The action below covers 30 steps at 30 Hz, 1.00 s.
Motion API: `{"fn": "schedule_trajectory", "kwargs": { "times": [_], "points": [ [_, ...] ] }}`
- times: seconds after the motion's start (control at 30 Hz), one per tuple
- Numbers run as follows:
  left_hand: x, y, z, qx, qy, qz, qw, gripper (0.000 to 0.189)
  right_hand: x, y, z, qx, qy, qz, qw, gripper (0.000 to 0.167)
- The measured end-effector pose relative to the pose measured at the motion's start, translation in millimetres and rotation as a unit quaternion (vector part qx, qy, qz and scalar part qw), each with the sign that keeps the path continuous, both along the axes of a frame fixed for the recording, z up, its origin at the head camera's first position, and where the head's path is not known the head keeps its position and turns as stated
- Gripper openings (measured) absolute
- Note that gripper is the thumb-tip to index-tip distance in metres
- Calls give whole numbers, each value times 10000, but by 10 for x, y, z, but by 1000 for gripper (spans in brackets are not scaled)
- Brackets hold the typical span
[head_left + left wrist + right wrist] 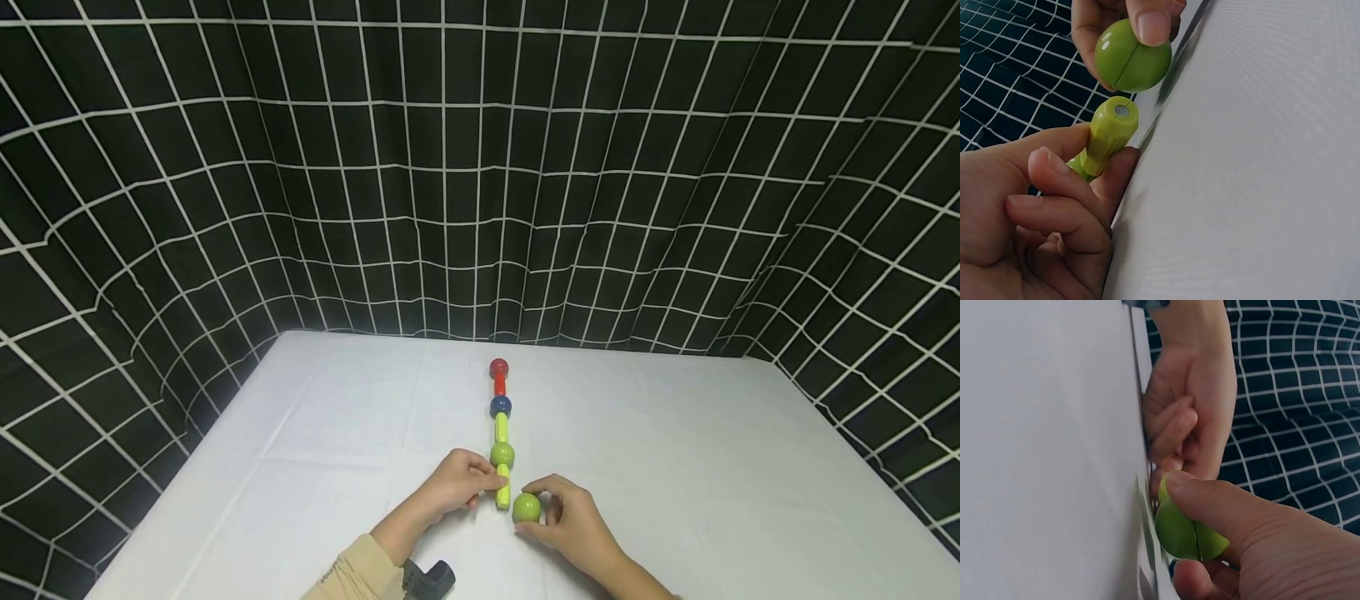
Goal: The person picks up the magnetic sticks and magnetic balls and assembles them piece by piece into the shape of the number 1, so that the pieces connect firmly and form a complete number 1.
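Observation:
A straight chain lies on the white table: a red ball [498, 368], a red rod [499, 385], a blue ball [500, 406], a yellow-green rod [502, 428], a green ball [502, 455] and a nearer yellow-green rod [503, 492]. My left hand [462, 481] pinches that nearer rod between thumb and finger; a grey disc shows in its end face [1121, 110]. Just right of this end, my right hand [567, 522] grips a loose green ball [527, 508] with a seam round it. A small gap separates ball and rod in the left wrist view.
The white-covered table [675, 442] extends to both sides of the chain. Behind and beside it hangs a black curtain [480, 192] with a white grid. A dark grey device [429, 578] sits by my left wrist, near a beige sleeve [358, 571].

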State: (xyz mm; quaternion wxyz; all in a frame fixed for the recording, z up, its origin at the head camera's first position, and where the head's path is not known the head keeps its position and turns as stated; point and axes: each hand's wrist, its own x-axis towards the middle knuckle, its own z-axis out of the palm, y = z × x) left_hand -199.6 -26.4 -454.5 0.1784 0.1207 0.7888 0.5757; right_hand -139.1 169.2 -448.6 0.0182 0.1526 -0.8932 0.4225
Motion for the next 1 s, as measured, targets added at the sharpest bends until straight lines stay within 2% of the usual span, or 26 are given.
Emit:
{"fn": "schedule_trajectory", "kwargs": {
  "times": [0.4, 0.6, 0.83, 1.0],
  "points": [
    [-10, 2, -14, 33, -142, -3, 9999, 24, 79, -100, 15, 43, 4, 413, 9991, 39],
    [-7, 0, -15, 52, -134, -43, 9999, 25, 109, -149, 27, -98, -25, 600, 9981, 39],
    [-15, -2, -25, 25, -147, -65, 9999, 25, 118, -188, 13, -32, -42, 576, 9983, 39],
    [-16, -5, -25, -17, -115, -85, 9999, 25, 125, -207, 19, 71, 164, 602, 9980, 40]
  ]
}}
